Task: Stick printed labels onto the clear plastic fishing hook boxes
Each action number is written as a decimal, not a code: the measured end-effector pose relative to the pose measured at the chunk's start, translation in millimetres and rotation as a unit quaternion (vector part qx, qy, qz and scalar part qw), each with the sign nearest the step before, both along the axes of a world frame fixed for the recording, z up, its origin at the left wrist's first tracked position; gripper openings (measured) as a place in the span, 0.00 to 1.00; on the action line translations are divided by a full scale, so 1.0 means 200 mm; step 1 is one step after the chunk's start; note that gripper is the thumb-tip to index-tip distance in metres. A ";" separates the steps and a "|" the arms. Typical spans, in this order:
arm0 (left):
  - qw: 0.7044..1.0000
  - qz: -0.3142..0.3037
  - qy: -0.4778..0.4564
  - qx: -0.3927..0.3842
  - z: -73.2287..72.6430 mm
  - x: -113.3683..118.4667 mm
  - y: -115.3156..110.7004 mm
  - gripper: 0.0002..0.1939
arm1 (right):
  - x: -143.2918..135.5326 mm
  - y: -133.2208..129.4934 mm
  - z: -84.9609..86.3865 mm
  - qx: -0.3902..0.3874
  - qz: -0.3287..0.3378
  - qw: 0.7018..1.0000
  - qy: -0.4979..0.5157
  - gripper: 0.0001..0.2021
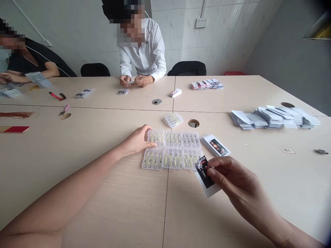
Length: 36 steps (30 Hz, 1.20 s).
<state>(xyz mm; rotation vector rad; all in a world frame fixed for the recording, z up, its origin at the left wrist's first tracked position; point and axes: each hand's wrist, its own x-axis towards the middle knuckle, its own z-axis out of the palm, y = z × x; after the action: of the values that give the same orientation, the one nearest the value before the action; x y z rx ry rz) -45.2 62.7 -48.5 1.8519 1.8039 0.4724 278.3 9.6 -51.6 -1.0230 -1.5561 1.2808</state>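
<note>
In front of me several clear plastic boxes of fishing hooks [174, 158] with yellow-green cords lie in two rows, side by side. My left hand [139, 139] grips the far-left box [157, 137], thumb at its near edge and fingers round its far side. Between thumb and fingertips, my right hand [235, 179] pinches a white card with a black printed panel [204, 172], held tilted near the closest right box. A stack of the same cards [216, 145] lies just right of the boxes. Beyond them sits a small pile of similar boxes [173, 120].
White folded cards [274, 117] are heaped at the right, with more bundles [207, 84] farther back. Cable holes [193, 123] pierce the table. Across it, a person in a white shirt [142, 51] handles something small; another person sits far left. Red-handled pliers [57, 96] lie at left.
</note>
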 end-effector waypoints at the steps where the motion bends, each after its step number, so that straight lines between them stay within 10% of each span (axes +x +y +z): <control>1: 1.000 0.008 -0.016 -0.002 0.01 0.01 -0.01 0.20 | 0.00 0.00 0.00 0.003 0.000 1.000 -0.008 0.07; 14: 0.941 -0.078 -0.311 -0.109 0.42 0.36 -0.27 0.21 | 0.04 -0.09 0.21 0.189 0.025 0.980 -0.052 0.09; 22: 0.905 -0.082 -0.375 -0.185 0.30 0.38 -0.41 0.22 | 0.05 -0.15 0.36 0.181 0.068 0.979 -0.068 0.13; 36: 0.851 -0.091 -0.456 -0.245 0.30 0.44 -0.41 0.20 | 0.02 -0.10 0.30 0.203 0.102 0.968 -0.103 0.14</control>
<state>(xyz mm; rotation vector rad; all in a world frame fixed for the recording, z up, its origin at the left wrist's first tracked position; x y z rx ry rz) 43.0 -20.0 11.0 1.1109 0.9562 0.6066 281.8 -9.8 8.7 -0.7638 -2.0239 0.9488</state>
